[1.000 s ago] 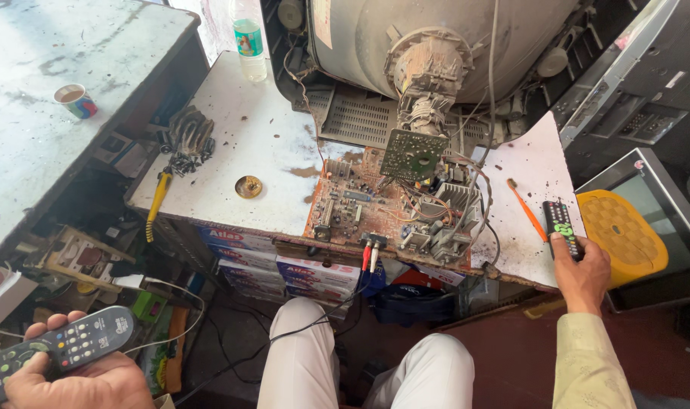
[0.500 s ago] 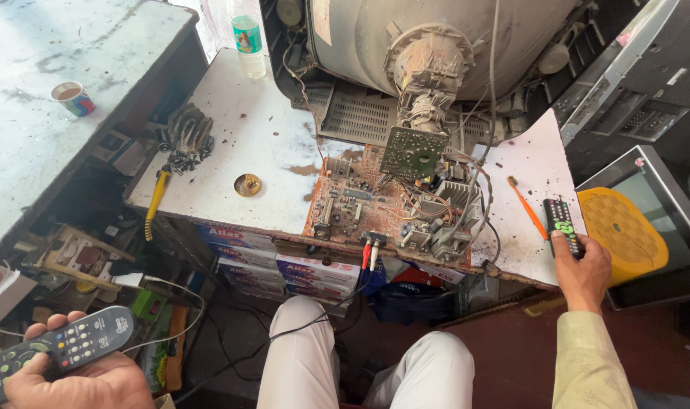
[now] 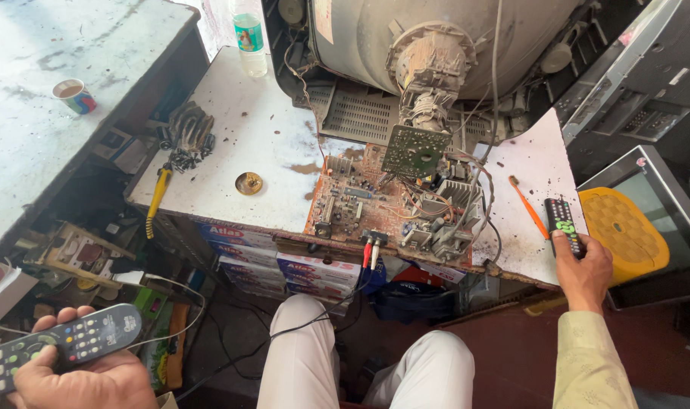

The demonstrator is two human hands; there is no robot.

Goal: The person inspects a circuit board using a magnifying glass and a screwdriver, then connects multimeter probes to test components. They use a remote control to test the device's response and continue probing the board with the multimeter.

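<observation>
My left hand (image 3: pixel 87 377) is low at the bottom left and grips two remotes: a dark blue-grey one (image 3: pixel 95 335) on top and a dark grey one (image 3: pixel 2 365) beneath. My right hand (image 3: pixel 583 265) rests on the right end of the white worktable (image 3: pixel 246 144), fingers on a small black remote (image 3: pixel 563 225) with green buttons that lies flat on the table. Between the hands sits an exposed brown circuit board (image 3: pixel 390 204), wired to the neck of an opened tube television (image 3: pixel 428 53).
An orange toothbrush (image 3: pixel 528 206) lies left of the black remote. A yellow-handled tool (image 3: pixel 157 198), a metal coil part (image 3: pixel 187 132), a brass disc (image 3: pixel 248 182), a bottle (image 3: pixel 248 38) and a cup (image 3: pixel 75 95) stand left. A yellow stool (image 3: pixel 621 227) is right. My knees (image 3: pixel 360 356) are below.
My right hand has slid slightly down the black remote toward the table edge. The left hand keeps its hold on the two remotes.
</observation>
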